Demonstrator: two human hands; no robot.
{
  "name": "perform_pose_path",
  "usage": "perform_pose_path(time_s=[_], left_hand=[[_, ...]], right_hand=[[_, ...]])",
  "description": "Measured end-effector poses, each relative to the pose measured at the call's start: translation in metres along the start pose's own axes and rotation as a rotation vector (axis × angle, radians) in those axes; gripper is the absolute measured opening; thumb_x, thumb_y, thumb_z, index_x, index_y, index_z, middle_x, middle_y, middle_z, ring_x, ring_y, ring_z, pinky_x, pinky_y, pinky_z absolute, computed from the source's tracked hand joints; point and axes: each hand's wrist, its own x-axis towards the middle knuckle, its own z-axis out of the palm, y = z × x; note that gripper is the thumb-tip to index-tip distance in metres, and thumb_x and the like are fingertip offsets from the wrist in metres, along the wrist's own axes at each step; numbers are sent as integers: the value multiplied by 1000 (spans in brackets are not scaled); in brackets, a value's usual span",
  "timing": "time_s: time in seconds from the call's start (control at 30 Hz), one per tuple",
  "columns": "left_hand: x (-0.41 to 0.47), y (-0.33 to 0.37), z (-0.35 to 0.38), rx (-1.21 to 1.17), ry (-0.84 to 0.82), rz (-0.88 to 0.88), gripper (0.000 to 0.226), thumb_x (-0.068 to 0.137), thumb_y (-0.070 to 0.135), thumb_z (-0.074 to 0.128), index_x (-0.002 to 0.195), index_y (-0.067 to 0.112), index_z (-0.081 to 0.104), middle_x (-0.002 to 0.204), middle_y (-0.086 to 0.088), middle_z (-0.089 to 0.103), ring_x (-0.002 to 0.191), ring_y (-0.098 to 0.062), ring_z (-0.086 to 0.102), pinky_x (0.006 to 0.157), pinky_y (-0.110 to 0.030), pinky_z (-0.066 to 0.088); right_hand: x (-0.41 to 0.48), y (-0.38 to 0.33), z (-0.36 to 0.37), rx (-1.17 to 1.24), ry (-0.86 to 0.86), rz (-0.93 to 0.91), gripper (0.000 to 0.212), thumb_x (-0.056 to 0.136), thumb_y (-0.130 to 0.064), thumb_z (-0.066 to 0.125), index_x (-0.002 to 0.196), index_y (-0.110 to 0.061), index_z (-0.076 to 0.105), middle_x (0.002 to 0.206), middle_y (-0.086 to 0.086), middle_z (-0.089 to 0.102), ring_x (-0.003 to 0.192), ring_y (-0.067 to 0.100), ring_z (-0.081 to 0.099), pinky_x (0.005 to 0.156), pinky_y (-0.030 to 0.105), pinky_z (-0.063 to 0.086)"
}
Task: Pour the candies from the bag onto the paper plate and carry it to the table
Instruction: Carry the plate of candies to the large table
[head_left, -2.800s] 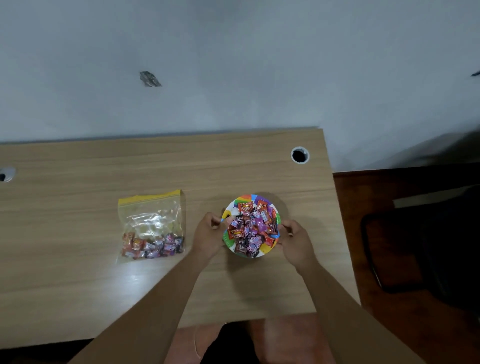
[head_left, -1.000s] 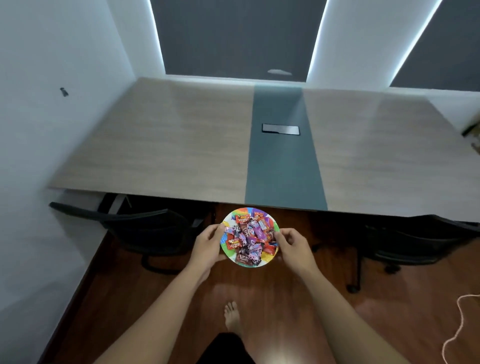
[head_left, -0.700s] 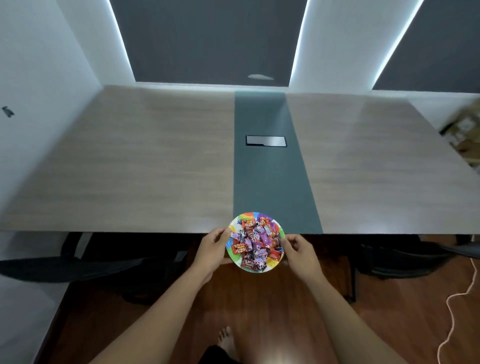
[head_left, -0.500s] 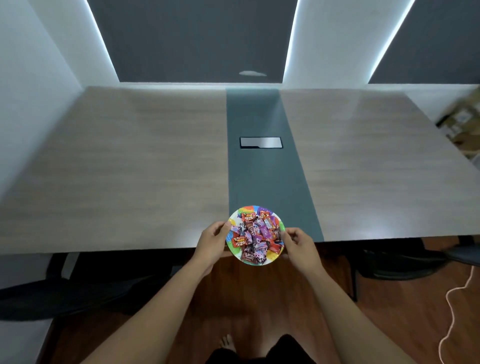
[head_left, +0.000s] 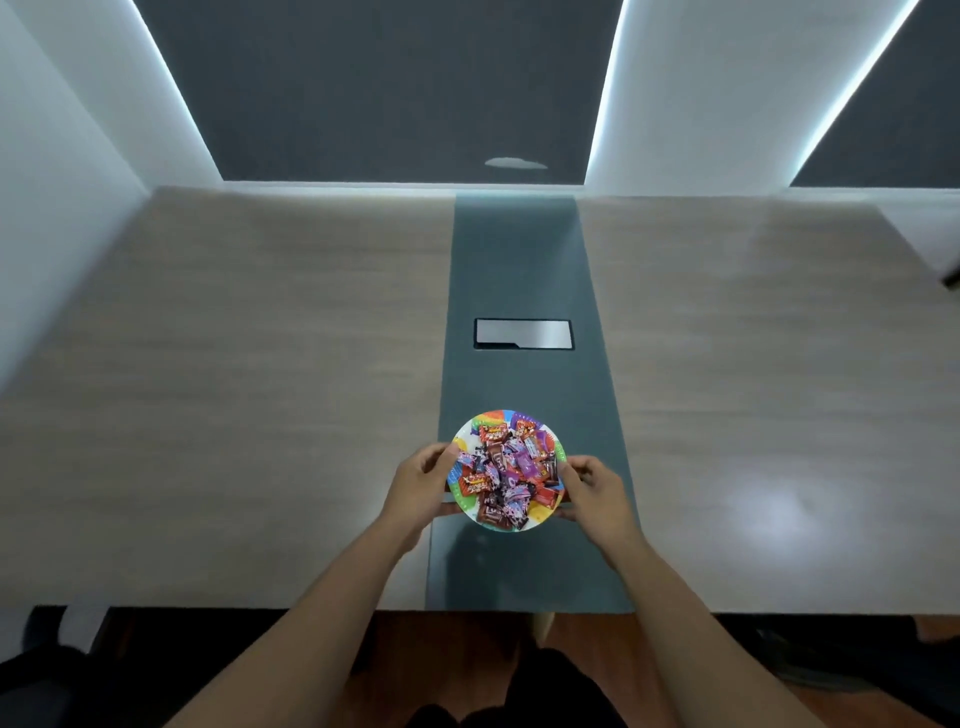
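A round paper plate with a multicoloured rim carries a heap of wrapped candies in red, purple and brown. My left hand grips the plate's left edge and my right hand grips its right edge. The plate is over the grey centre strip of the large table, near the front edge; I cannot tell whether it touches the surface. The candy bag is out of sight.
A rectangular metal cable hatch is set in the grey strip beyond the plate. Dark office chairs stand under the table's front edge at left and right. White walls with lit strips rise behind the table.
I have turned from the small desk and walked to the large table, holding the plate in both hands. The plate has passed from over the floor to over the table's front part.
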Motion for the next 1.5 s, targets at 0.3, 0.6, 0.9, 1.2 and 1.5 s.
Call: perform_pose_path(time_s=[0.3, 0.6, 0.9, 1.2, 1.5], left_hand=[[96, 62, 53, -76, 84, -68, 28, 108, 38, 60, 121, 16, 72, 111, -8, 83, 100, -27, 81, 69, -36, 69], [192, 98, 63, -74, 75, -111, 32, 109, 39, 59, 125, 14, 70, 114, -9, 82, 103, -28, 81, 84, -46, 70], [304, 113, 79, -38, 68, -149, 30, 108, 37, 60, 129, 15, 63, 119, -9, 76, 100, -21, 79, 74, -37, 69], [394, 104, 99, -56, 42, -243, 26, 109, 32, 59, 126, 14, 62, 124, -12, 76, 109, -27, 78, 76, -36, 69], [445, 97, 112, -13, 41, -249, 24, 110, 24, 57, 130, 13, 61, 127, -13, 74, 110, -28, 77, 81, -40, 68]], right_hand=[[132, -52, -34, -29, -102, 41, 17, 109, -27, 62, 110, -11, 67, 116, 15, 75, 93, 26, 82, 66, 40, 70], [231, -70, -23, -38, -106, 96, 20, 109, -28, 61, 114, -10, 67, 112, 13, 78, 90, 23, 82, 67, 37, 70], [336, -66, -9, -42, -72, 164, 10, 109, -24, 61, 111, -14, 64, 115, 14, 77, 95, 28, 81, 75, 52, 70], [423, -45, -3, -64, -50, 208, 15, 110, -21, 61, 117, -8, 63, 110, 8, 75, 87, 19, 78, 57, 27, 67], [470, -34, 4, -137, -37, 247, 7, 111, -24, 58, 112, -17, 61, 119, 14, 77, 100, 36, 80, 81, 51, 69]])
